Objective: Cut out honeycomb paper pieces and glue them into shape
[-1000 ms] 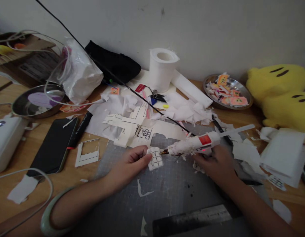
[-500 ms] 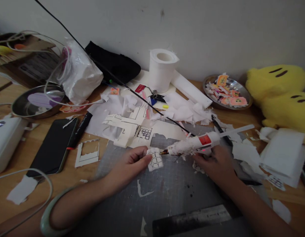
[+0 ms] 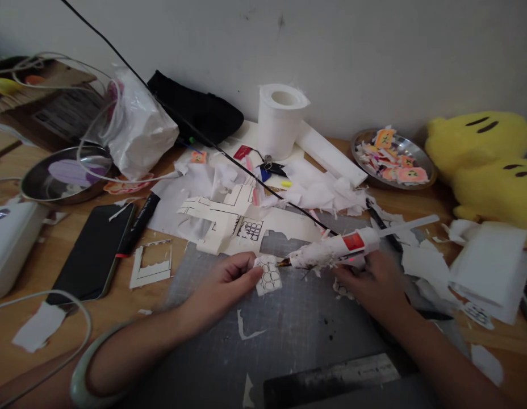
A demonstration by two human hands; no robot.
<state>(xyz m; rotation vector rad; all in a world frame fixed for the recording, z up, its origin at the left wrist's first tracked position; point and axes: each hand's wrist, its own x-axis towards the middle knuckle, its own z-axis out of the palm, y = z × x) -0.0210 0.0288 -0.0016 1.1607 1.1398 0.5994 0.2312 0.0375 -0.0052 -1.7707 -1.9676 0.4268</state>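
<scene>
My left hand (image 3: 238,272) pinches the left edge of a small white paper piece (image 3: 268,276) with black circles drawn on it. In my right hand (image 3: 369,278) is a white hot glue gun (image 3: 327,250) with a red label, its fingers wrapped round the handle. The dark nozzle points left and is at the paper piece's upper right edge; whether it touches cannot be made out. A clear glue stick (image 3: 410,225) sticks out of the gun's back. Another scrap with drawn circles (image 3: 342,290) shows below my right hand, partly hidden by it.
Below lies a grey cutting mat (image 3: 289,329) with a dark metal ruler (image 3: 331,378). Cut paper (image 3: 229,218) lies behind the hands. A black cable (image 3: 195,130) runs down to the glue gun. At left is a phone (image 3: 93,250); at right, a metal bowl (image 3: 357,150) of scraps.
</scene>
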